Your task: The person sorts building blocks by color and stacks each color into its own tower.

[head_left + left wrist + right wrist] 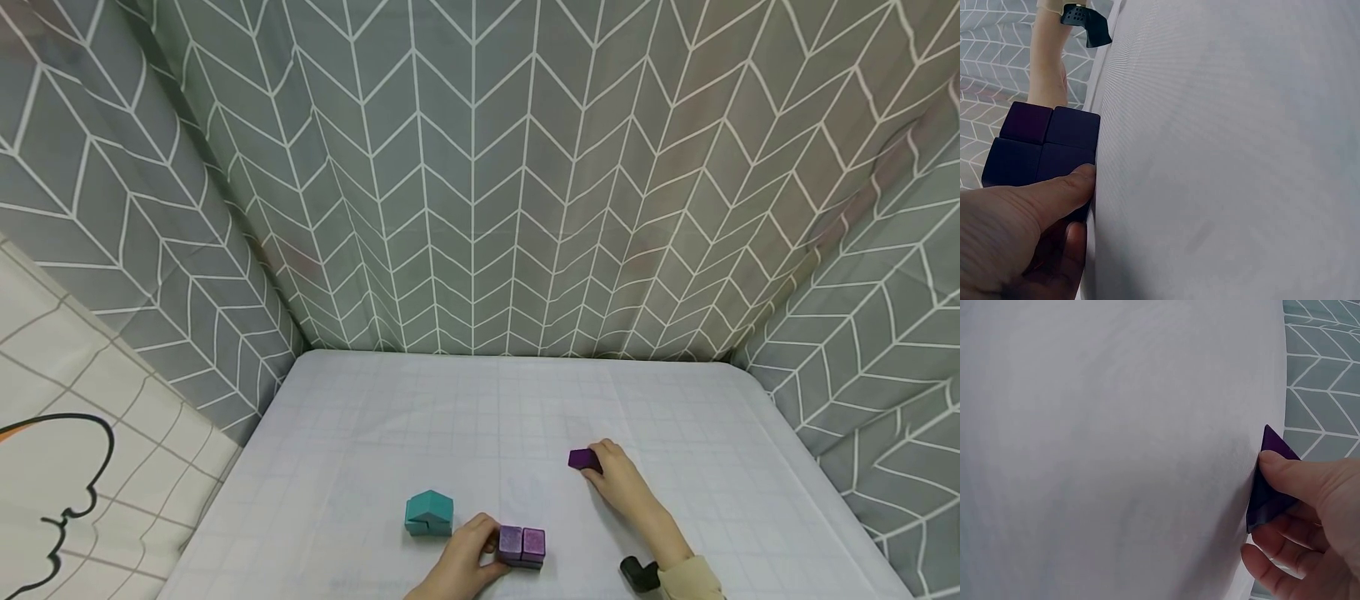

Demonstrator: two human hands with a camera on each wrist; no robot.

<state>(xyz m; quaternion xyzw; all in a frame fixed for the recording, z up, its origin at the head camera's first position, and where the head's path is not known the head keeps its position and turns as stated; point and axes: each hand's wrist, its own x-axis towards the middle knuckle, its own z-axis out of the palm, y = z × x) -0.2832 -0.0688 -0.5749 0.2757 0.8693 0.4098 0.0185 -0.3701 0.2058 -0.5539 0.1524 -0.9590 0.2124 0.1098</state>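
Observation:
Near the front of the table, my left hand point(467, 558) grips a stack of purple cube blocks point(522, 546) from its left side. Several square faces of these cubes point(1041, 144) show in the left wrist view, with the thumb laid along the lower ones. Farther off to the right, my right hand point(621, 479) pinches a dark purple triangular block point(583, 459) between thumb and fingers. The right wrist view shows its pointed end point(1275, 442) standing out past the thumb; fingers hide part of it. A teal block shape point(429, 512) with a peaked top stands left of my left hand.
A white cloth covers the table point(360, 417). Grey patterned curtains point(472, 183) hang behind it and along the sides. A black device point(640, 575) sits at the right wrist beside a beige sleeve point(690, 579). White gridded fabric point(142, 467) lies at the left.

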